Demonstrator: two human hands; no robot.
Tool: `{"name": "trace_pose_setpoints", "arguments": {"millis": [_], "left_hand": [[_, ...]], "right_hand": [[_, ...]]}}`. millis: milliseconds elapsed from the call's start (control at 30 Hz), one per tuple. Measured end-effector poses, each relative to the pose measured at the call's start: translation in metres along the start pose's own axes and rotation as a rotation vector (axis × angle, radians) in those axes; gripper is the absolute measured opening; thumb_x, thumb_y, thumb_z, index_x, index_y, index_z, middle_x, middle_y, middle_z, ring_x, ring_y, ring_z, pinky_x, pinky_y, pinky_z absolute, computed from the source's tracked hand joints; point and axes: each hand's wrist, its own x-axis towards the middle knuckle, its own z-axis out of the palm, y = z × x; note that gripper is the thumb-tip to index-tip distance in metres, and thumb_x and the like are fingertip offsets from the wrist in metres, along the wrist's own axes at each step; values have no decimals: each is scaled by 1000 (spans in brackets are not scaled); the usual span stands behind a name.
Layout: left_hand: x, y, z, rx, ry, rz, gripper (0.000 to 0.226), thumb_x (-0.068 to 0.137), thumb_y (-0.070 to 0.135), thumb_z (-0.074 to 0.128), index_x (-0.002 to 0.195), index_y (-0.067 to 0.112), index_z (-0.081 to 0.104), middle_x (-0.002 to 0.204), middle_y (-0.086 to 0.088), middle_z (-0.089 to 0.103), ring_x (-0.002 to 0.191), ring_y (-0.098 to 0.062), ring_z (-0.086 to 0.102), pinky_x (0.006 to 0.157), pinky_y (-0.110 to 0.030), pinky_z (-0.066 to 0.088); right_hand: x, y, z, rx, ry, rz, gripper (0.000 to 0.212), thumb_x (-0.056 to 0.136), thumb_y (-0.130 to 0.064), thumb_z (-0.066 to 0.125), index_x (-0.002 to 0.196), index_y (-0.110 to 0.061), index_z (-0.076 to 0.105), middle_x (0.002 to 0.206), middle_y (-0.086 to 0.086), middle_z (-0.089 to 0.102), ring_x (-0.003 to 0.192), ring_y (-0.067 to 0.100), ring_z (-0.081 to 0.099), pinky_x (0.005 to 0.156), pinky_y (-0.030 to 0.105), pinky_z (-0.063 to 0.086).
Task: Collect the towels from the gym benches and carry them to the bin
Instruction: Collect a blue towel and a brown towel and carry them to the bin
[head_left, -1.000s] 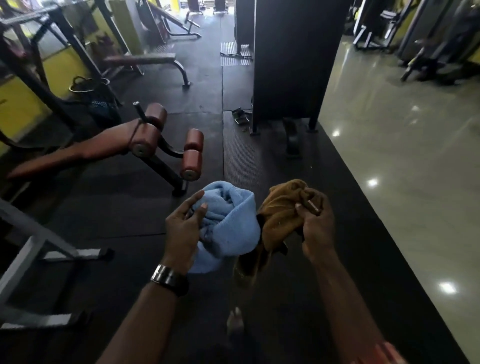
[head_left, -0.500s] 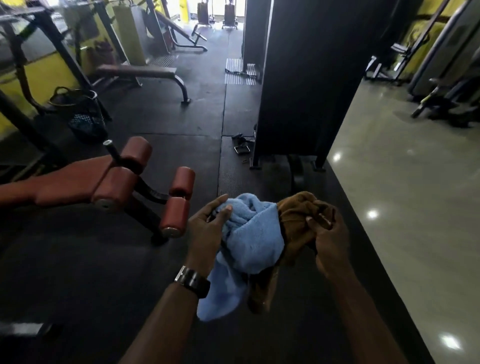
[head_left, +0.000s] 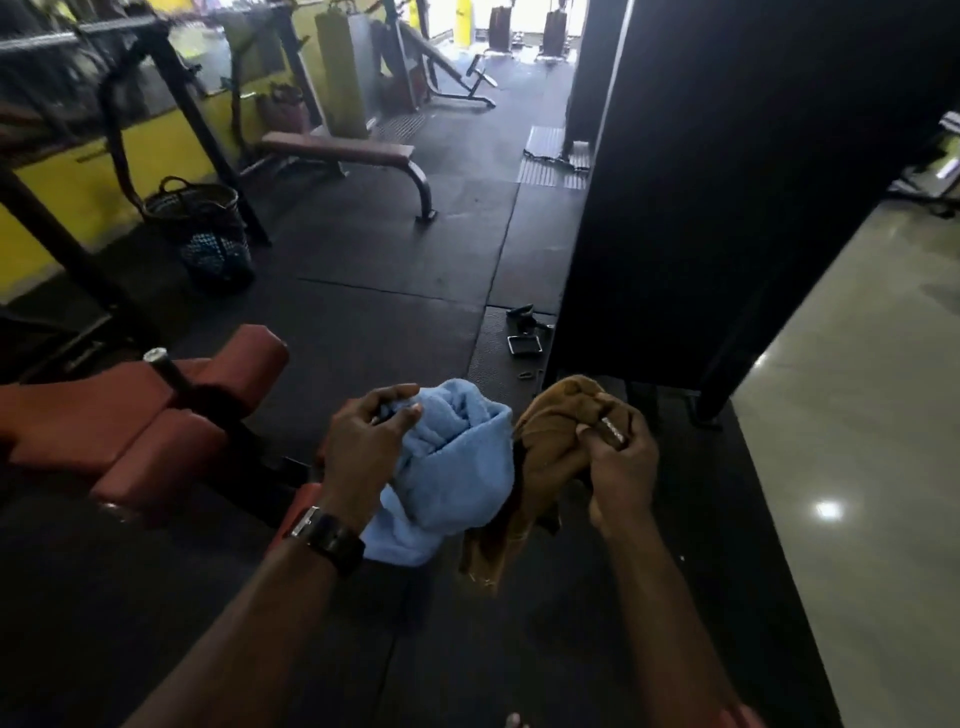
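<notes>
Nearest my view, both forearms reached forward over the black rubber floor (head_left: 363, 291), with a dark watch (head_left: 327, 538) on the left wrist. The left grip (head_left: 363, 452) was closed on the blue towel (head_left: 457, 467). Its thumb and fingers were curled into the upper folds, and the bulk of the cloth hung bunched below and to the right of the palm. The brown towel (head_left: 545, 441) touched the blue one along one edge. The right grip (head_left: 621, 462) held it, fingers curled round its crumpled top, while a loose tail dangled toward the floor. A small shiny piece (head_left: 613, 431) sat under the right fingers too; I could not tell what it was. Both towels were off the floor, carried in front of me.

Close by on the left stood a red padded bench (head_left: 104, 421) with roller pads and a metal-tipped bar. Further ahead, a metal handle (head_left: 524, 345) lay on the floor at the foot of a tall black column (head_left: 727, 182). A pale polished floor (head_left: 857, 415) ran to the right of the column. Well beyond the towels, by the yellow wall (head_left: 78, 192) on the left, a dark basket (head_left: 202, 228) with loop handles stood upright on the floor. Behind it was a flat bench (head_left: 337, 150).
</notes>
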Motion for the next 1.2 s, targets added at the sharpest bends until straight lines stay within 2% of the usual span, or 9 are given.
{"name": "trace_pose_setpoints", "arguments": {"millis": [233, 367, 500, 633, 733, 833, 967, 1067, 1200], "left_hand": [[133, -7, 49, -34, 8, -15, 20, 82, 15, 75, 97, 28, 77, 100, 1, 77, 96, -18, 73, 75, -26, 60], [222, -12, 68, -123, 41, -44, 17, 83, 17, 73, 99, 17, 77, 104, -9, 76, 102, -29, 71, 89, -43, 56], [325, -16, 88, -129, 144, -29, 13, 84, 14, 71, 94, 17, 79, 97, -5, 78, 99, -27, 72, 88, -39, 57], [444, -6, 107, -116, 192, -38, 12, 84, 16, 70, 90, 19, 79, 93, -3, 78, 95, -26, 73, 84, -37, 58], [515, 5, 113, -135, 202, -53, 13, 85, 15, 68, 93, 15, 78, 96, -6, 78, 97, -27, 72, 91, -46, 57], [586, 6, 117, -139, 210, -68, 14, 86, 15, 66, 93, 14, 78, 95, -7, 78, 96, -27, 73, 90, -47, 57], [677, 1, 120, -114, 252, -79, 13, 85, 18, 67, 90, 19, 80, 93, -1, 79, 93, -20, 74, 81, -38, 60], [745, 1, 113, -64, 285, -68, 14, 82, 24, 69, 91, 24, 80, 94, 3, 79, 93, -16, 74, 82, -36, 59], [832, 12, 94, -59, 427, -91, 16, 79, 25, 70, 91, 24, 80, 94, 4, 79, 93, -12, 74, 89, -40, 58]], "right_hand": [[168, 4, 73, 13, -54, -20, 37, 79, 4, 67, 92, -30, 65, 88, -10, 69, 77, 4, 66, 65, 15, 52], [251, 14, 129, -30, -125, -56, 38, 81, 1, 66, 97, -33, 64, 93, -7, 69, 85, 8, 66, 71, 21, 55], [332, 21, 188, -142, -189, -124, 41, 80, 3, 64, 95, -36, 65, 92, -8, 69, 84, 6, 65, 79, 28, 55], [429, 17, 258, -177, -188, -130, 41, 77, 5, 64, 101, -28, 67, 98, 0, 71, 86, 6, 66, 81, 30, 53], [487, 20, 304, -194, -192, -133, 42, 74, 2, 67, 100, -31, 68, 98, -5, 72, 88, 5, 67, 80, 24, 54], [547, 30, 356, -216, -185, -133, 41, 72, -1, 68, 99, -32, 68, 99, 0, 71, 90, 14, 68, 80, 29, 55], [625, 53, 441, -156, -226, -106, 37, 72, -2, 67, 91, -34, 67, 78, -14, 69, 67, -6, 62, 61, 13, 48], [681, 68, 508, -187, -290, -141, 35, 71, -5, 68, 95, -31, 66, 77, -15, 67, 64, -13, 59, 57, 3, 41], [755, 78, 610, -156, -409, -91, 36, 72, -1, 69, 96, -28, 67, 82, -10, 66, 68, -7, 60, 65, 13, 49]]}}
